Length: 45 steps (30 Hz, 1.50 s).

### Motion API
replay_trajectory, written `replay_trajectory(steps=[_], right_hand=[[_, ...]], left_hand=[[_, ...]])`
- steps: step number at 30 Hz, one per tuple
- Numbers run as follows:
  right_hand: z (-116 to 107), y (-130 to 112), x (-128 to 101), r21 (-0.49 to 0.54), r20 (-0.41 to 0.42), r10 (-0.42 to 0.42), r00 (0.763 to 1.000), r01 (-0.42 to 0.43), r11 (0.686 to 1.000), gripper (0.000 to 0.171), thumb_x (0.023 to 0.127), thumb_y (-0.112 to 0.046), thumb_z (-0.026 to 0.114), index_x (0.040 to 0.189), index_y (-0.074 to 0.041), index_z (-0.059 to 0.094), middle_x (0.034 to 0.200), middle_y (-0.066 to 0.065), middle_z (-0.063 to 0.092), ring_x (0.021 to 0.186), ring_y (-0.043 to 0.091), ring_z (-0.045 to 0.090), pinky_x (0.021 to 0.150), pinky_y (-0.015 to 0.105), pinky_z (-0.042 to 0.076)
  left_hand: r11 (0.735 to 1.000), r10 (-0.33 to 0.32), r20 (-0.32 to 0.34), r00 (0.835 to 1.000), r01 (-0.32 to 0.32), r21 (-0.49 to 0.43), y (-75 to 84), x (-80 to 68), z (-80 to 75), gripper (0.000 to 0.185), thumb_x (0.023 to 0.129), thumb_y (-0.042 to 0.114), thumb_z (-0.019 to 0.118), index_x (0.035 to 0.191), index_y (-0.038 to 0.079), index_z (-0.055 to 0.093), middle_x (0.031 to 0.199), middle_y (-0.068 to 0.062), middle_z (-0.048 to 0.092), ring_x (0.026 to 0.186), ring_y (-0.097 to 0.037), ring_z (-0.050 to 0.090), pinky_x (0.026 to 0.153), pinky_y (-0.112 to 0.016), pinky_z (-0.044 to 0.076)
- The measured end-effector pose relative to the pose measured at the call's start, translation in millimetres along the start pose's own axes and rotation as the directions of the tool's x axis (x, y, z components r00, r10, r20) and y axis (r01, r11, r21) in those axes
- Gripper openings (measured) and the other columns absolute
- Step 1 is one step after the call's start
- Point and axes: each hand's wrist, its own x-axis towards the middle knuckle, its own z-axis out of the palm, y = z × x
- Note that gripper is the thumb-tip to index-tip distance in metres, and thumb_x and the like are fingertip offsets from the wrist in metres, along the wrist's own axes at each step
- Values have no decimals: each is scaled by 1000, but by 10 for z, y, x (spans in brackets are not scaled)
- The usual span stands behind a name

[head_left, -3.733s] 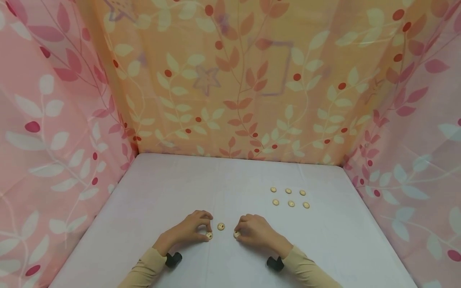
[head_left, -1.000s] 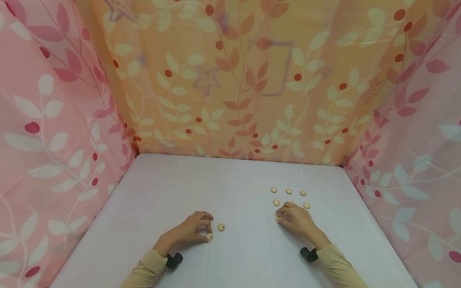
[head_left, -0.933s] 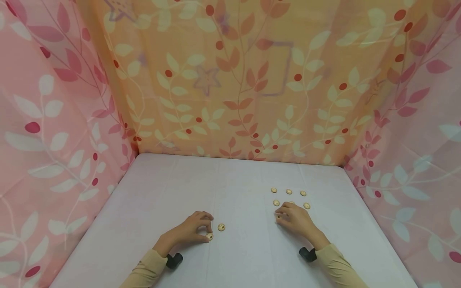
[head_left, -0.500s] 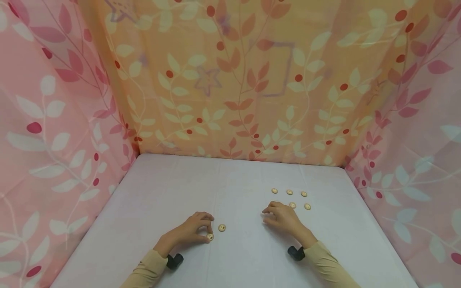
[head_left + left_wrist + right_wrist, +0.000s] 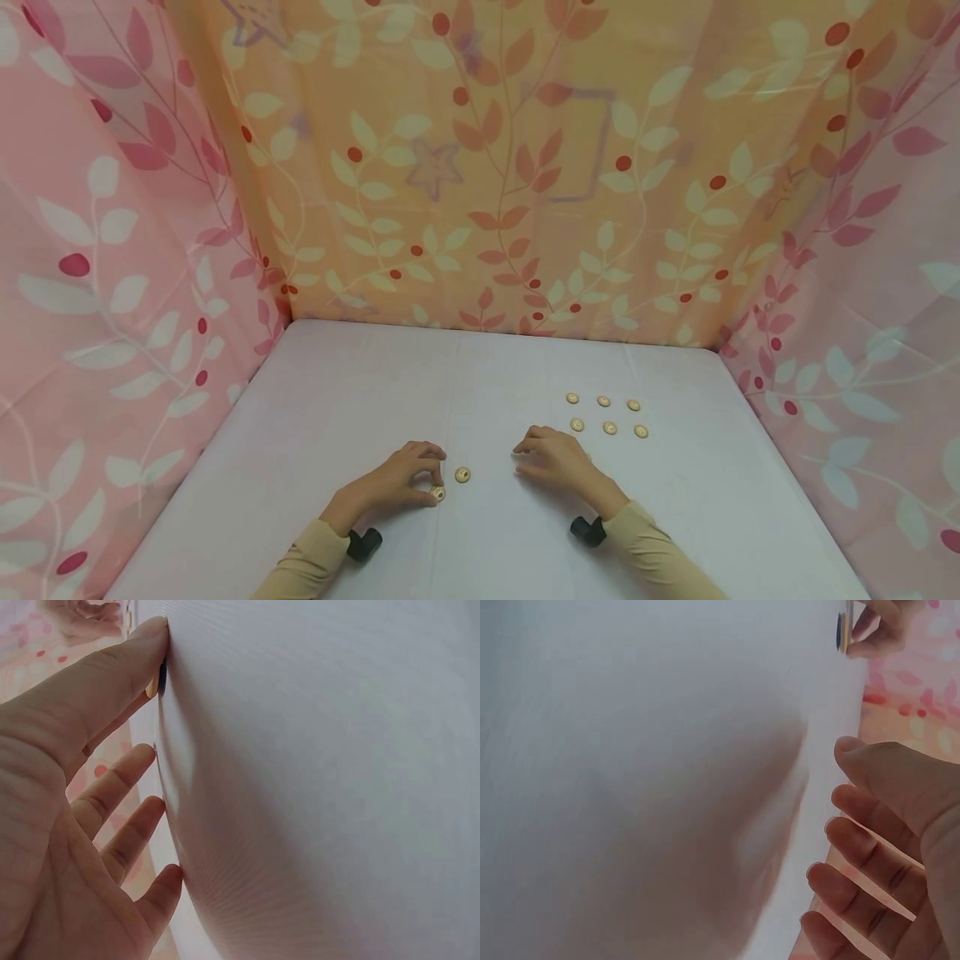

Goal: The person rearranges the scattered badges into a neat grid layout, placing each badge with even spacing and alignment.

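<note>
My left hand (image 5: pixel 401 477) rests on the white table and pinches a small round cream disc (image 5: pixel 438 494) with a dark mark between thumb and index finger. In the left wrist view, the edge of this disc (image 5: pixel 154 682) shows behind the thumb, and the other fingers are spread. A second disc (image 5: pixel 462 474) with a dark mark lies just right of the left hand. My right hand (image 5: pixel 558 462) hovers over the table right of that disc, fingers loosely bent. The right wrist view shows nothing between its thumb and fingers.
Several similar discs (image 5: pixel 610 427) lie in two rows to the right, beyond the right hand. Another disc (image 5: pixel 588 457) peeks out from behind that hand. Patterned curtains (image 5: pixel 480 208) enclose the table (image 5: pixel 360 375) at the back and both sides.
My right hand carried a disc from beside the left hand to the rows at right, let it go there, and has moved back left. My left hand has kept its place.
</note>
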Motion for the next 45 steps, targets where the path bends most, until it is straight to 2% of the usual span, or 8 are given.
replay_trajectory(steps=[11, 24, 34, 45], right_hand=[[65, -213, 153, 49, 60, -31, 998, 28, 998, 24, 78, -33, 72, 98, -19, 71, 88, -7, 60, 75, 6, 50, 64, 22, 42], [192, -382, 303, 36, 79, -67, 995, 64, 997, 27, 78, -36, 72, 100, -20, 71, 87, -9, 59, 75, 3, 48, 64, 18, 41], [292, -499, 417, 25, 140, -88, 986, 86, 996, 30, 80, -37, 70, 104, -20, 70, 90, -10, 58, 76, 1, 47, 63, 16, 40], [410, -530, 462, 5, 161, -97, 982, 98, 995, 29, 78, -41, 70, 101, -23, 71, 89, -14, 58, 77, -1, 49, 62, 14, 39]], left_hand=[[1000, -3, 2, 1000, 3, 4, 28, -4, -13, 17, 76, 33, 73, 85, 25, 61, 129, -2, 49, 122, -25, 40, 97, -51, 33], [1000, -8, 7, 1000, 8, -5, 31, -2, -22, 17, 77, 32, 73, 85, 24, 61, 129, -3, 49, 122, -25, 40, 97, -51, 33], [1000, 5, 1, 1000, -5, -12, 18, -11, -12, 17, 77, 33, 72, 85, 25, 60, 128, -2, 49, 122, -26, 40, 97, -52, 33], [999, 25, -3, 1000, -25, -39, 5, -12, -17, 19, 77, 34, 72, 87, 23, 61, 129, -4, 49, 122, -27, 39, 97, -53, 32]])
